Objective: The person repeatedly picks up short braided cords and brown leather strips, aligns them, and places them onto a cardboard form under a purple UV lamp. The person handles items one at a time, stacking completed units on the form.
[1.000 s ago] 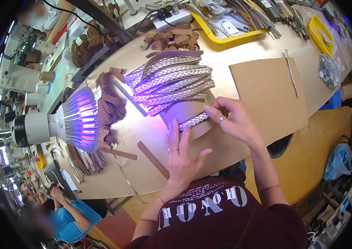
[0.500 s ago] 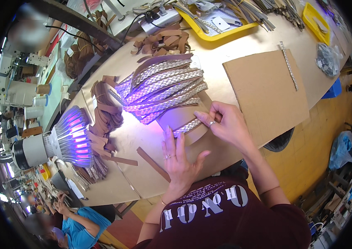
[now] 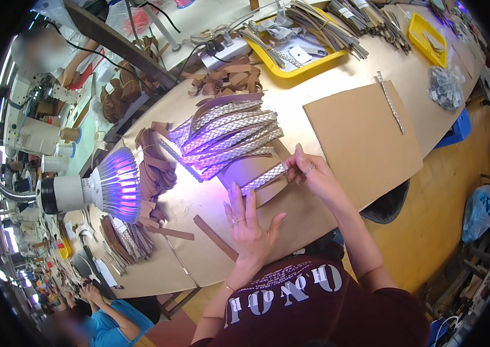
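A short silver braided strip (image 3: 264, 178) lies slantwise on a small brown board (image 3: 239, 170) at the table's middle. The fingertips of my left hand (image 3: 252, 231) rest at the strip's left end, the fingers stretched out and the thumb held apart. At its other end, the thumb and fingers of my right hand (image 3: 314, 176) pinch the strip's tip. Just beyond lies a bundle of silver braided strips (image 3: 230, 136) with brown edging, its left side lit purple by the lamp (image 3: 115, 188).
A cardboard sheet (image 3: 360, 136) carrying one thin braid (image 3: 391, 104) lies to the right. Brown strap bundles (image 3: 155, 168) lie near the lamp. A yellow tray (image 3: 291, 72) stands at the far side, and a loose brown strip (image 3: 215, 236) lies left of my left hand.
My right thumb and fingers have shifted right along the braided strip to its tip, uncovering more of it. My left hand stays at the other end. The whole view has shifted slightly.
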`<state>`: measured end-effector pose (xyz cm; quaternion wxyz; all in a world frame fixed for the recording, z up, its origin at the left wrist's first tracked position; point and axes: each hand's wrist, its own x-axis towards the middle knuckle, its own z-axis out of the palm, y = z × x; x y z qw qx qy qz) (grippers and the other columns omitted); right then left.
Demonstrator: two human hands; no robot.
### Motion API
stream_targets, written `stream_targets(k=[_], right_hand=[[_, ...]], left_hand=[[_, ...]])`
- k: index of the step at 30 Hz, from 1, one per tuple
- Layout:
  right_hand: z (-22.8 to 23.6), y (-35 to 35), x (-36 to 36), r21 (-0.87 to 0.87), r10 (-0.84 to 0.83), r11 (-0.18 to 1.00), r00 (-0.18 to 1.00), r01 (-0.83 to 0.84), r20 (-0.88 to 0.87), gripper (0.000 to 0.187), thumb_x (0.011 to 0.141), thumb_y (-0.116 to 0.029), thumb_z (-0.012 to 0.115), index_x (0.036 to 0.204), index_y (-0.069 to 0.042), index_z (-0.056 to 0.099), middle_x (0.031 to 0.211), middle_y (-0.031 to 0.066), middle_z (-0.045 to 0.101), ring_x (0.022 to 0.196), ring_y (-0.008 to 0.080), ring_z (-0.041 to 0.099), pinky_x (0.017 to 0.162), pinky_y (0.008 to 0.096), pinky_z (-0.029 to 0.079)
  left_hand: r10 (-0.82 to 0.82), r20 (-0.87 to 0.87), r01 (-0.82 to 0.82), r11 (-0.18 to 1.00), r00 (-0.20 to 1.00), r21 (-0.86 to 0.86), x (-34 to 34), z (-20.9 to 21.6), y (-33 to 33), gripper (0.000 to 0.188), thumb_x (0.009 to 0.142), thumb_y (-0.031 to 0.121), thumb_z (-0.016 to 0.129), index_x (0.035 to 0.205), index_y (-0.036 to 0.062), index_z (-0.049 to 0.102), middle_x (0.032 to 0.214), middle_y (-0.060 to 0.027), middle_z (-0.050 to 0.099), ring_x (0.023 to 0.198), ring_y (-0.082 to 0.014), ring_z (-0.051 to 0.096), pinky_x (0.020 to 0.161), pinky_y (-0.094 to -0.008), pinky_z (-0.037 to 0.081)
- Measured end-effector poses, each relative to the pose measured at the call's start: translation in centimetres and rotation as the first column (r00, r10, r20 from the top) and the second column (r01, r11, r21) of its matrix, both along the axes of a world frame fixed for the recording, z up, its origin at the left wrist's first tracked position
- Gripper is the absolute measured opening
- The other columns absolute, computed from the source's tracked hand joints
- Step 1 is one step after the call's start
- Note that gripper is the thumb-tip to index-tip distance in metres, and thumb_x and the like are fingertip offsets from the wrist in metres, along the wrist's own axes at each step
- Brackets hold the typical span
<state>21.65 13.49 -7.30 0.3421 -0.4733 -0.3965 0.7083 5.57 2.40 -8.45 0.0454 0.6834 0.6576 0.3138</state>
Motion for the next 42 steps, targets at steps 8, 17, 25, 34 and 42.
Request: stream_targets(k=[8, 17, 25, 34, 42], right_hand=[[1.9, 0.3, -0.1, 0.33, 0.1, 0.933, 0.985, -0.141, 0.139, 0.024, 0.095, -0.025, 0.063, 0.089, -0.002, 0.067, 0.075, -0.0046, 0.059, 0.068, 0.0053, 0.048, 0.064, 0.0212, 0.039], [2.5, 6.3, -0.8, 0.297, -0.004, 0.954, 0.994, 0.037, -0.11, 0.019, 0.094, -0.022, 0.066, 0.092, -0.003, 0.066, 0.076, -0.0011, 0.058, 0.07, 0.0063, 0.051, 0.067, 0.0232, 0.042], [1.1, 3.8, -3.3, 0.66, -0.492, 0.744, 0.755, 0.106, 0.433, 0.035, 0.094, -0.021, 0.066, 0.119, -0.001, 0.053, 0.087, -0.0008, 0.054, 0.069, 0.005, 0.043, 0.06, 0.0199, 0.036], [3.9, -2.9, -3.6, 0.796, -0.564, 0.605, 0.712, 0.012, 0.418, 0.014, 0.094, -0.014, 0.064, 0.094, 0.0, 0.061, 0.079, -0.0009, 0.055, 0.07, 0.0068, 0.047, 0.064, 0.0212, 0.039], [5.1, -6.1, -7.2, 0.753, -0.222, 0.607, 0.856, -0.254, 0.467, 0.008, 0.09, -0.005, 0.066, 0.092, 0.001, 0.061, 0.078, 0.0008, 0.057, 0.068, 0.0073, 0.051, 0.063, 0.0233, 0.043]], left_hand=[[0.043, -0.049, -0.032, 0.979, 0.998, 0.203, 0.3, -1.5, -2.0, 0.08, 0.081, 0.045, 0.073, 0.143, 0.0081, 0.039, 0.148, -0.0375, 0.023, 0.138, -0.0533, 0.024, 0.111, -0.0651, 0.017], [0.254, -0.009, -0.243, 0.933, 0.967, 0.264, -2.4, -2.9, -5.1, 0.05, 0.081, 0.035, 0.072, 0.125, 0.0139, 0.062, 0.151, -0.0346, 0.022, 0.143, -0.0465, 0.021, 0.116, -0.0564, -0.001], [0.323, 0.111, -0.329, 0.943, 0.94, 0.041, -11.0, -3.7, -2.1, 0.035, 0.083, 0.022, 0.071, 0.114, 0.0063, 0.063, 0.126, -0.0175, 0.056, 0.122, -0.0354, 0.052, 0.108, -0.0512, 0.032], [0.154, -0.169, -0.154, 0.988, 0.974, 0.015, -14.2, -5.9, 4.4, 0.031, 0.086, 0.026, 0.067, 0.107, 0.0029, 0.063, 0.105, -0.0103, 0.062, 0.096, -0.0272, 0.06, 0.09, -0.0421, 0.045], [0.006, -0.441, 0.029, 0.997, 0.897, 0.072, -13.9, -5.6, 2.0, 0.022, 0.082, 0.019, 0.065, 0.098, 0.0039, 0.065, 0.094, -0.0068, 0.063, 0.088, -0.0186, 0.061, 0.085, -0.036, 0.045]])
